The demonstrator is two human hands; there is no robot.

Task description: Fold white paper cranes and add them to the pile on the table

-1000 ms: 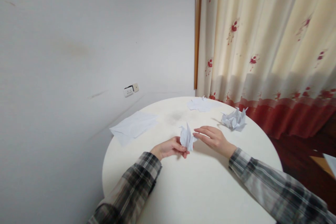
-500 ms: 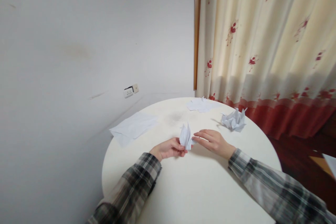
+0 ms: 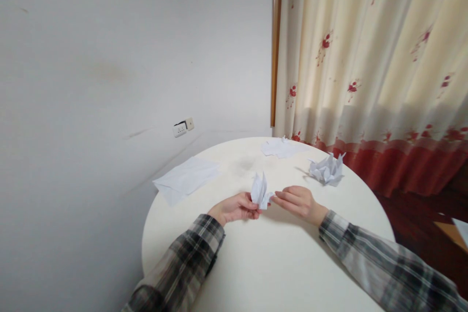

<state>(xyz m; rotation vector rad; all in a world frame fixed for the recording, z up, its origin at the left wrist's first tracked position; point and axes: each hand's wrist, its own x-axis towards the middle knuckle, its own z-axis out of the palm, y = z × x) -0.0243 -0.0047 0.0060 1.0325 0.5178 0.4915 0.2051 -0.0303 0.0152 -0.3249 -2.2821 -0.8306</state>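
Observation:
A folded white paper crane (image 3: 259,191) is held above the near half of the table, its pointed flaps standing up. My left hand (image 3: 240,206) grips its lower left side between thumb and fingers. On the right, my right hand (image 3: 298,203) has its thumb and fingers pinched at the tip of the crane's narrow right end. The fingertips hide the very end of that point. Both hands are just over the table surface.
The round white table (image 3: 252,268) carries flat paper sheets (image 3: 188,175) at the left and more paper (image 3: 280,147) at the back. A cluster of folded paper cranes (image 3: 326,169) lies at the right edge. A wall with a socket (image 3: 179,129) and a curtain (image 3: 361,58) stand behind.
My right hand's fingers have gone from stretched out beside the crane to a pinch at its right tip. That narrow end now shows more clearly. My left hand keeps its hold.

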